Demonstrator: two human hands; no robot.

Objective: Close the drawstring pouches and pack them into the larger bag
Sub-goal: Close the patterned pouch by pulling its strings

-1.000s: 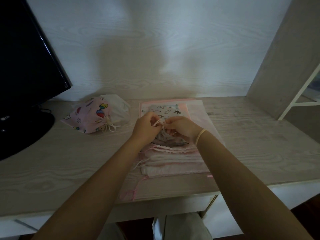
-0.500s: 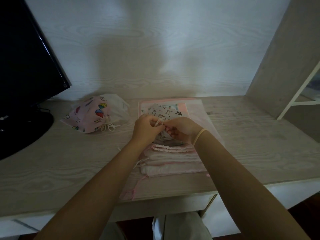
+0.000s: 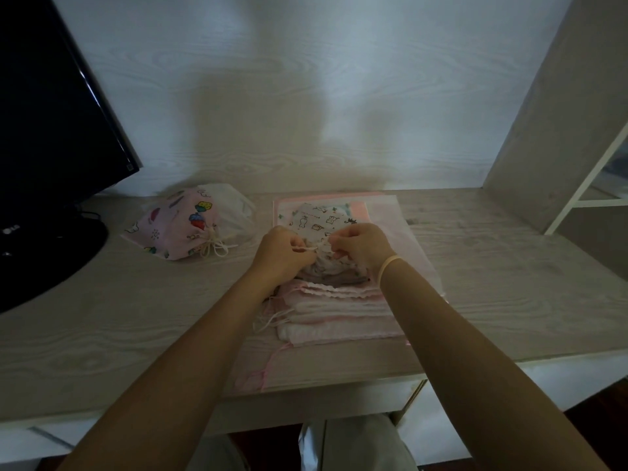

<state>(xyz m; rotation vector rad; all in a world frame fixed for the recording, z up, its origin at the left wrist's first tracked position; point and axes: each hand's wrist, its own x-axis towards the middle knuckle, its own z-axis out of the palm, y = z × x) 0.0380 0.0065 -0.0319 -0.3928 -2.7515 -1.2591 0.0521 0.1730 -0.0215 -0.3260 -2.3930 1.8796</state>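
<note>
A: What takes up most of the view?

B: A pale wood-grain wall point(image 3: 306, 96) at the back, and below it a long surface point(image 3: 102, 317) in the same light grain. On the right a slanted side panel point(image 3: 550, 107) rises from the surface, with a white frame point(image 3: 584, 188) beside it.

A: And on the left?

B: A dark monitor point(image 3: 44, 124) on a black round stand point(image 3: 44, 263), at the far left of the surface.

A: Where are the pouches?

B: In the middle lies a flat pink larger bag point(image 3: 414, 239), spread out like a mat. On it sits a stack of pale pink pouches point(image 3: 333, 314), their loose cords point(image 3: 272, 317) trailing off the left side. On top of the stack is a white pouch point(image 3: 323, 219) printed with small cartoon figures. Well apart to the left, near the monitor stand, lies a pink printed pouch point(image 3: 176, 229) with its cord tied in a bow.

A: The hands?

B: The left hand point(image 3: 282, 249) and the right hand point(image 3: 360, 246) meet at the near end of the white pouch. Each grip is curled and pinches the drawstring point(image 3: 314, 248) there, with the mouth of the pouch bunched between them. A pale band point(image 3: 387, 266) circles the right wrist.
</note>
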